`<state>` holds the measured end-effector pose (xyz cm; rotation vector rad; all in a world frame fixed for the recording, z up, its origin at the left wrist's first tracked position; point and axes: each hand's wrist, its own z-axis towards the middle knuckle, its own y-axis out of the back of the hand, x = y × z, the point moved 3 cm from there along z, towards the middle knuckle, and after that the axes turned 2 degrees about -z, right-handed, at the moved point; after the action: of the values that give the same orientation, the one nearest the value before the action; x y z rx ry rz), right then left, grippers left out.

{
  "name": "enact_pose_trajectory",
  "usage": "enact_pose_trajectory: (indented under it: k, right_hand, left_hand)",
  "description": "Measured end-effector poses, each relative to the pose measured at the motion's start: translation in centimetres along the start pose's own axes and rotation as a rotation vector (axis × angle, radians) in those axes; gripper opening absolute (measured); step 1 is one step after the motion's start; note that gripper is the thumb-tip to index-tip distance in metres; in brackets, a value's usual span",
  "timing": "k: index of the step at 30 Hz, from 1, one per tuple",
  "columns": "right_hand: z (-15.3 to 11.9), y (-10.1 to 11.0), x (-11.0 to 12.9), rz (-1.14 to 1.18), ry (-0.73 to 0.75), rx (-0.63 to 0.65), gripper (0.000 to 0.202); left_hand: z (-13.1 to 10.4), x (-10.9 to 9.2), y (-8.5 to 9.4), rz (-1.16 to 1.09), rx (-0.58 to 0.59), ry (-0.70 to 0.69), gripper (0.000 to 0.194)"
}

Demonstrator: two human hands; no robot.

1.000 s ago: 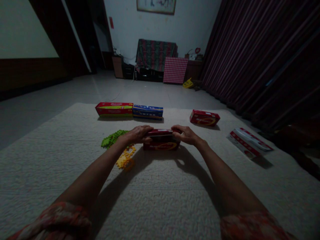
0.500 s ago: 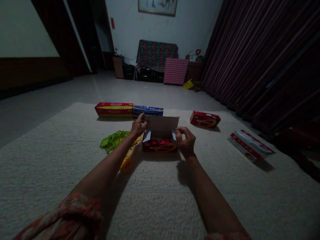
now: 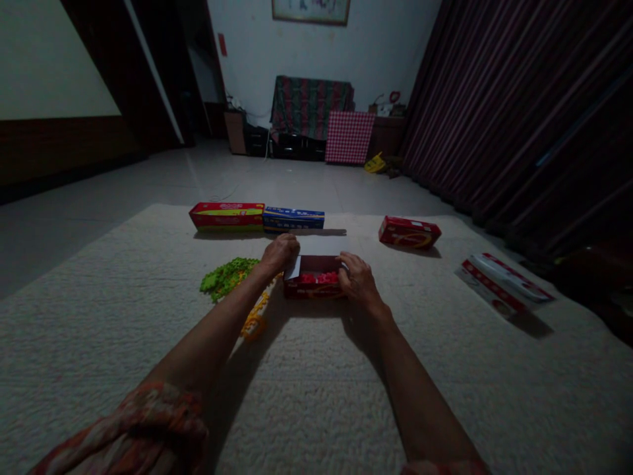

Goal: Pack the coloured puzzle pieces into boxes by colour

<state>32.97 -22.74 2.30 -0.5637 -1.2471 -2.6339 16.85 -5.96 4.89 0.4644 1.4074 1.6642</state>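
An open red box lies on the cream mat in front of me, with red pieces inside. Its lid is folded back behind the opening. At the box's back left corner, my left hand is closed on the lid's edge, beside a pale side flap. My right hand grips the box's right end, fingertips bent over the rim. Green pieces and yellow-orange pieces lie left of the box, partly hidden by my left forearm.
Behind the box stand a red-and-yellow box and a blue box, end to end. Another red box sits at the back right. Further right is a red-and-white package with clear plastic. The mat covers the floor.
The lid has tilted back from upright, showing more of the red pieces. My left hand has turned knuckles up, and my right hand has moved in and down onto the box's right end.
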Motion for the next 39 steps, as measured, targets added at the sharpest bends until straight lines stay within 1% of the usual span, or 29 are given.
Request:
enact_pose_trajectory:
  k: [1,4,6,8,10,14,17,21,23,26,30,34,37,39]
  right_hand:
    - [0.2,0.5,0.3,0.005,0.008,-0.025,0.031]
    - [0.5,1.7,2.0,0.093,0.078,-0.118,0.027]
    - [0.4,1.9,3.4,0.188,0.137,-0.124,0.026]
    - [0.2,1.5,4.7,0.270,0.179,-0.072,0.027]
    - [-0.3,0.7,5.8,0.323,0.207,0.007,0.030]
    - [-0.9,-0.8,6.5,0.323,0.210,0.133,0.032]
    - [-0.9,-1.1,6.2,0.251,0.193,0.178,0.031]
    - [-0.6,-0.4,5.5,0.125,0.135,0.190,0.029]
    - [-0.4,0.1,5.2,0.059,0.113,0.163,0.028]
    - [-0.2,0.7,4.4,-0.006,0.099,0.088,0.028]
    - [0.1,1.0,2.6,-0.035,0.060,-0.004,0.031]
    - [0.2,0.8,0.9,-0.057,0.007,-0.086,0.033]
    - [0.1,0.5,0.1,-0.087,-0.040,-0.089,0.037]
    - [0.0,0.4,-0.3,-0.100,-0.063,-0.060,0.039]
  left_hand:
    - [0.0,-0.2,0.1,-0.002,0.026,-0.001,0.030]
    - [-0.1,-0.9,0.3,-0.009,0.039,0.011,0.029]
    - [-0.5,-1.6,0.4,-0.021,0.058,-0.009,0.037]
    - [-0.9,-2.2,0.4,-0.028,0.097,-0.036,0.049]
    - [-1.3,-2.5,0.6,-0.025,0.139,-0.042,0.058]
    - [-1.5,-2.2,1.3,-0.039,0.176,-0.022,0.057]
    - [-1.5,-1.7,2.2,-0.074,0.175,-0.039,0.056]
    - [-1.7,-0.7,3.5,-0.084,0.167,-0.023,0.055]
    - [-2.1,-0.3,4.0,-0.066,0.171,-0.018,0.055]
    - [-2.8,0.2,4.3,-0.041,0.149,-0.012,0.056]
    - [-3.5,0.7,4.2,0.044,0.124,-0.025,0.050]
    - [-3.8,1.2,3.8,0.122,0.089,0.007,0.052]
    - [-3.7,1.1,3.1,0.082,0.121,0.053,0.049]
    - [-3.5,0.8,2.6,0.061,0.140,0.081,0.039]
